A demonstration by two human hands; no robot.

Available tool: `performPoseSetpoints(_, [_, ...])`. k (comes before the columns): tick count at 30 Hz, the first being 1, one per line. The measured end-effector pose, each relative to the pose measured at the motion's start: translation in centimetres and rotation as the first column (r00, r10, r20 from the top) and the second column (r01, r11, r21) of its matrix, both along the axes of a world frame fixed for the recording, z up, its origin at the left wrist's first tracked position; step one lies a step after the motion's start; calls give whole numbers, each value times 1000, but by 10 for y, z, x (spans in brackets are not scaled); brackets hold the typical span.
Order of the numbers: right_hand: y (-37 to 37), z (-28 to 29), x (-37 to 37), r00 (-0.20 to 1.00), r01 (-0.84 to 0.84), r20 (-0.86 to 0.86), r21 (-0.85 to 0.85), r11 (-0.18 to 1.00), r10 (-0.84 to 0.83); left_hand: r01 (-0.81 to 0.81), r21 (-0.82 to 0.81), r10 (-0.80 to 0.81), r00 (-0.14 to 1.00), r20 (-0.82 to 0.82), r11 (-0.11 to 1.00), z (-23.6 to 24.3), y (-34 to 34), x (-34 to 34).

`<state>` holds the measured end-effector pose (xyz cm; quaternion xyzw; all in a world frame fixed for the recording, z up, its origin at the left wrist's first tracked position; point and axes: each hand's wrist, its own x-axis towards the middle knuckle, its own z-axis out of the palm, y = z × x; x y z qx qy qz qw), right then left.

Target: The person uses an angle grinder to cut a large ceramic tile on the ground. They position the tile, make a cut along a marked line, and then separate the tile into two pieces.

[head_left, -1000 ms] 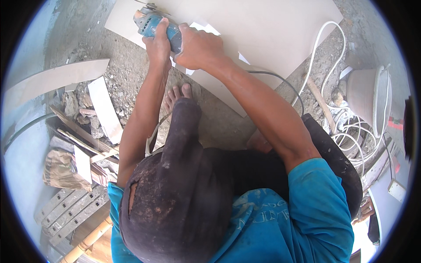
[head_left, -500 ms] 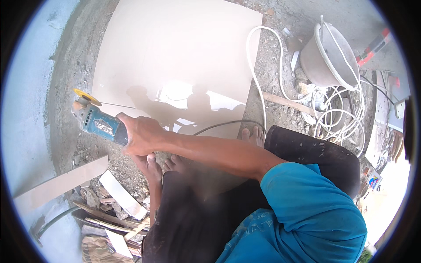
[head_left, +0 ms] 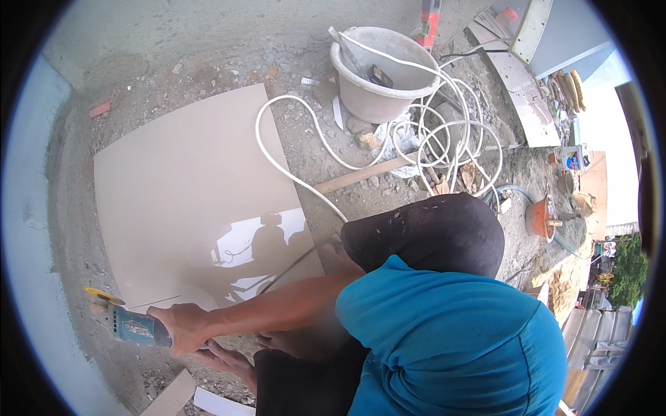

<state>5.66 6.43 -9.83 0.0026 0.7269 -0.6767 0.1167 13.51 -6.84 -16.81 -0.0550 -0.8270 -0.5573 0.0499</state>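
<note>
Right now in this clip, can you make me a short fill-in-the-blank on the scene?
1. The right hand grips a blue ____ at the tile's corner.
2. The beige tile lies flat on the ____.
3. White hose coils beside a grey ____.
4. The left hand sits just ____ the right hand in the picture.

Missing words: grinder; ground; bucket; below

The gravelly ground (head_left: 208, 69) carries a large beige tile (head_left: 187, 187), a grey bucket (head_left: 381, 90), coiled white hose (head_left: 444, 132) and a wooden slat (head_left: 361, 175).
</note>
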Motion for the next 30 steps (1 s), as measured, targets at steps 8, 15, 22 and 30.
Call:
performPoseSetpoints(8, [17,15,3,998,34,-57,227,973,-22,-62,702,-223,925,307,709,30,-27,-64])
performPoseSetpoints(15, [55,22,25,978,203,-59,465,862,-199,148,653,-475,803,359,743,38,45,-109])
performPoseSetpoints(22, [161,51,70,888,380,161,274,883,-432,490,592,-746,581,326,640,51,156,-99])
performPoseSetpoints(30, [266,68,169,720,241,174,845,477,-672,683,228,-712,606,355,694,98,144,-160])
